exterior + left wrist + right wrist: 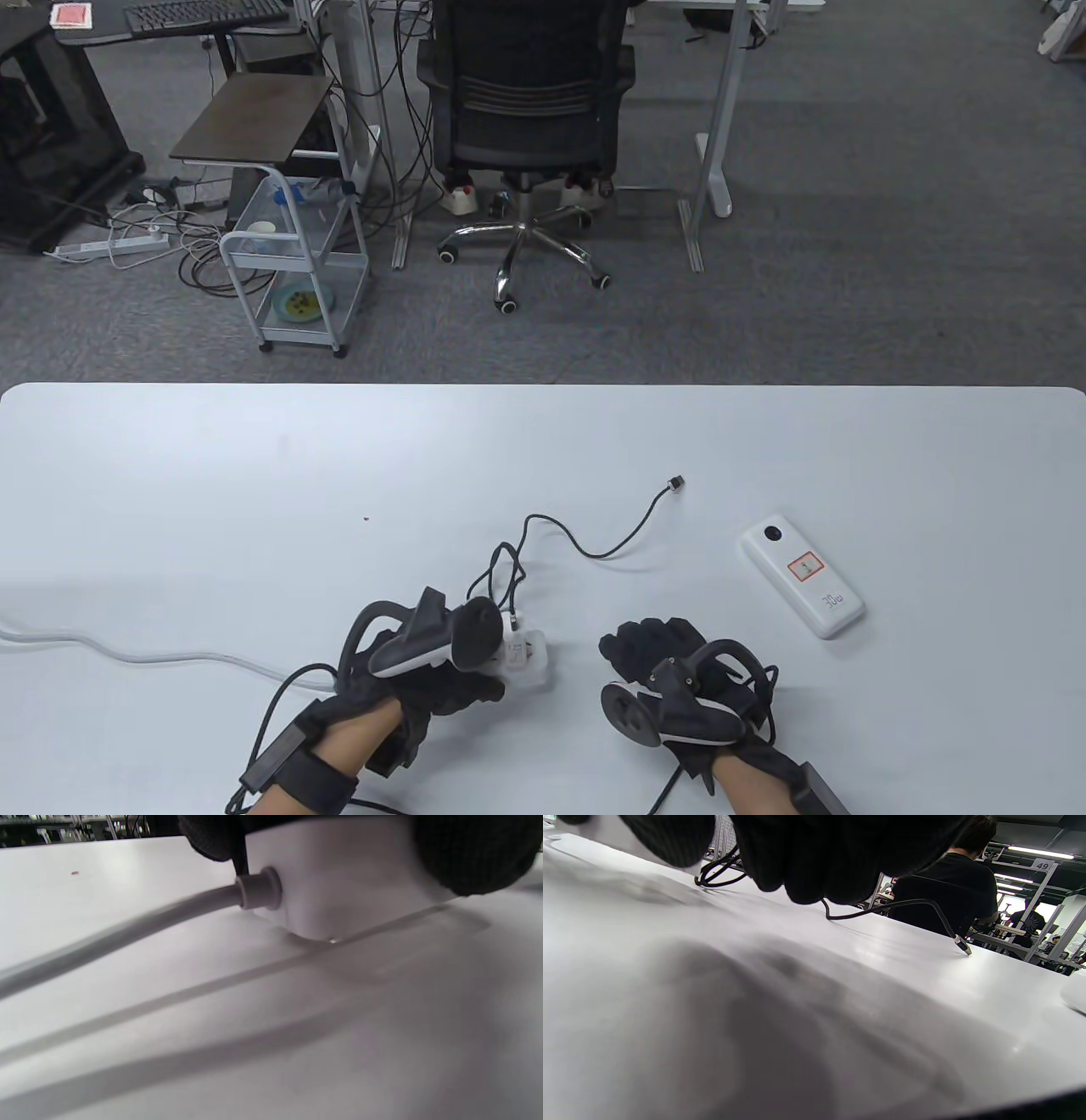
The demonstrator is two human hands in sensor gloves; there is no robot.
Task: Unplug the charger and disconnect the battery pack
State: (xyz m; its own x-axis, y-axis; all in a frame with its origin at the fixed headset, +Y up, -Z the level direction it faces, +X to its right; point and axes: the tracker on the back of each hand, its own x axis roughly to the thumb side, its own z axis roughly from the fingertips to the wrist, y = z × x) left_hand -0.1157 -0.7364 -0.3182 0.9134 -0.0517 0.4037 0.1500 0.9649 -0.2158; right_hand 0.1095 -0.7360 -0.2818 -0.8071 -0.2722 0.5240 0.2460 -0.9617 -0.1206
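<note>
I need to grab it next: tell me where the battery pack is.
In the table view, the white battery pack lies flat on the table's right side, beyond the right hand, apart from the black cable's loose plug.

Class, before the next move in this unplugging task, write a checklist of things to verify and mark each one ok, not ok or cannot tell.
1. Black cable's free plug out of white rectangular battery pack: ok.
2. Left hand holding white socket block: ok.
3. White charger pulled from the block: cannot tell.
4. Right hand free to pull: ok, holds nothing.
5. Grey cord intact at the block: ok.
</note>
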